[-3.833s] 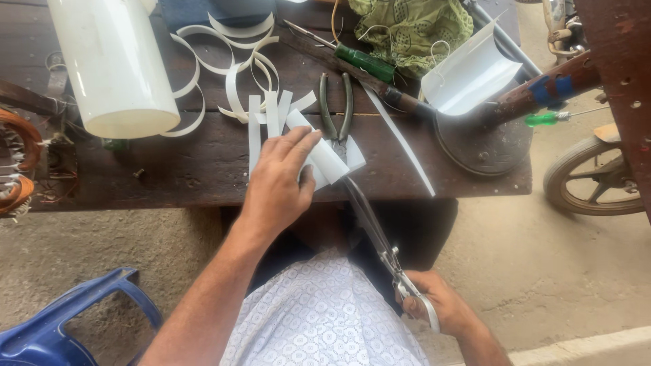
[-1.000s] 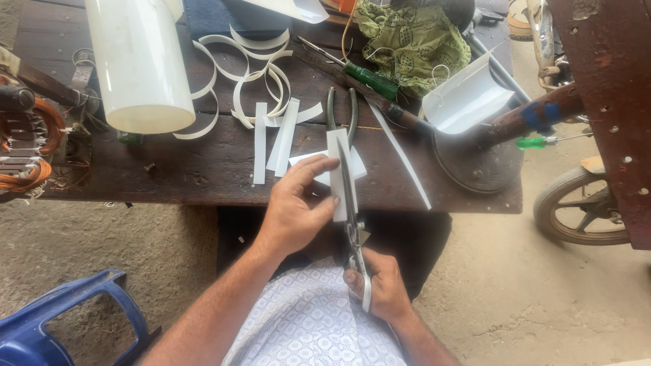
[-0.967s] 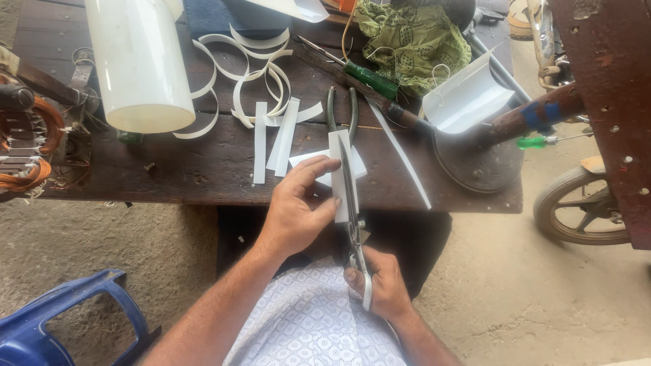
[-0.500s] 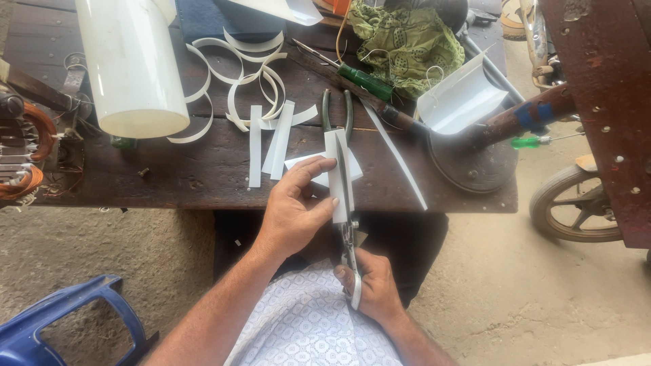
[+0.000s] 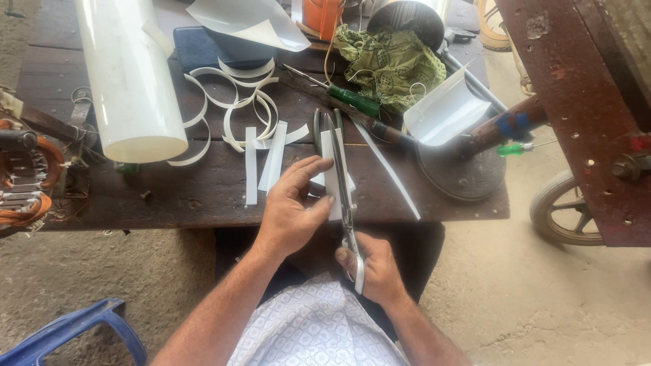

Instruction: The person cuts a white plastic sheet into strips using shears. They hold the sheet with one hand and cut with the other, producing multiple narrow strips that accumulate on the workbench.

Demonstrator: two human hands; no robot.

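Note:
My left hand (image 5: 293, 210) presses a white plastic sheet piece (image 5: 330, 157) flat near the front edge of a dark wooden table (image 5: 176, 193). My right hand (image 5: 374, 268) grips the handles of long metal scissors (image 5: 341, 177), whose blades run up along the white piece. Two straight white strips (image 5: 251, 166) lie just left of my left hand. Pliers (image 5: 319, 123) rest on the table just beyond the white piece.
A large white plastic roll (image 5: 129, 74), curled white strips (image 5: 234, 102), a green-handled screwdriver (image 5: 356, 102), a green cloth (image 5: 390, 61) and a round metal disc (image 5: 461, 173) crowd the table. A wound motor stator (image 5: 24, 176) sits left, a blue chair (image 5: 74, 332) below, a wheel (image 5: 566, 210) right.
My right hand has brought the scissors up from beside my lap to the table edge, and their blades now lie along the white piece. My left hand stays on the piece.

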